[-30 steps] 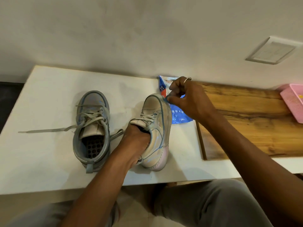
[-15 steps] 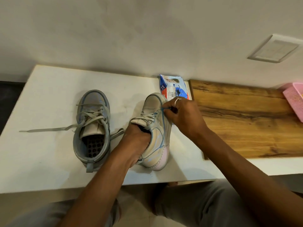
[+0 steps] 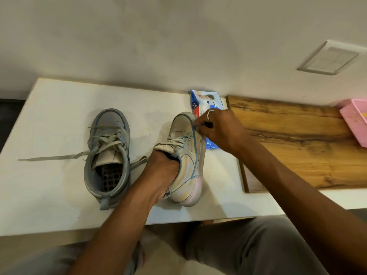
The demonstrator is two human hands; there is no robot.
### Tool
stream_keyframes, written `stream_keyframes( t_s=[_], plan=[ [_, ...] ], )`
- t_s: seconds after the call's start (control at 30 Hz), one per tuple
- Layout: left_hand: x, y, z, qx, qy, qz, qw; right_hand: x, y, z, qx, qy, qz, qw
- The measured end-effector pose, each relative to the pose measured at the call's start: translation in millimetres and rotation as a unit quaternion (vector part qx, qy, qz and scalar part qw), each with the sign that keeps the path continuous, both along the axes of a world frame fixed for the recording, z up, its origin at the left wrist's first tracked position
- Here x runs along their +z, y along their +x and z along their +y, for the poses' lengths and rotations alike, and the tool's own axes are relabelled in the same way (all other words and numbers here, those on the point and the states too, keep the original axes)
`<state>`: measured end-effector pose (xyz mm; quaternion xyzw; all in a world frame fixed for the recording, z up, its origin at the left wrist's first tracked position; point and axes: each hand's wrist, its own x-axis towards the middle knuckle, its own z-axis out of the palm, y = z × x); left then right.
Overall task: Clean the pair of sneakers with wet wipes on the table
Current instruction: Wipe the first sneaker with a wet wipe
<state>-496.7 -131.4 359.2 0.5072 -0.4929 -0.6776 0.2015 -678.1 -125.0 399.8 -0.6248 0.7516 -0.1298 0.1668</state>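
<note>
The left hand point(image 3: 160, 171) grips the tilted sneaker point(image 3: 186, 155) by its collar, long axis running away from the person on the table point(image 3: 49, 116), while the right hand point(image 3: 220, 130) presses curled fingers point(image 3: 200, 125) against its toe-side edge, wet-wipes pack point(image 3: 202, 100) just beyond them; whether they pinch a wipe is unclear.

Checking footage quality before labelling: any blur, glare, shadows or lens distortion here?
Head view: wide-angle lens slightly bows the table edges; light is soft, no glare; faint shadows lie beside the held sneaker; trousers at the bottom blurred.
</note>
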Motion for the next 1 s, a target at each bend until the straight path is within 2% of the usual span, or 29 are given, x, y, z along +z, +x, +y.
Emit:
stream_keyframes(
  t_s=[0.13, 0.3, 0.53, 0.63, 0.9, 1.0],
  plan=[
    [-2, -1, 1, -0.006, -0.016, -0.002, 1.000, -9, 3, 15, 0.013, -0.012, 0.038, 0.999],
    [-9, -4, 0, -0.011, -0.043, -0.041, 0.998, -10, 3, -18, 0.009, -0.057, 0.041, 0.997],
    [-11, -9, -3, -0.013, -0.044, -0.042, 0.998, -17, -5, -69, 0.026, -0.001, 0.032, 0.999],
    [-9, -8, -1, -0.006, -0.036, -0.031, 0.999, -12, -9, -78, 0.034, 0.038, -0.006, 0.999],
    [-4, -2, 0, 0.013, -0.008, 0.008, 1.000, -1, -14, -31, 0.021, 0.047, -0.014, 0.999],
    [-4, -3, 1, 0.010, -0.014, 0.000, 1.000, -8, -10, -20, 0.012, 0.010, -0.004, 1.000]
  ],
)
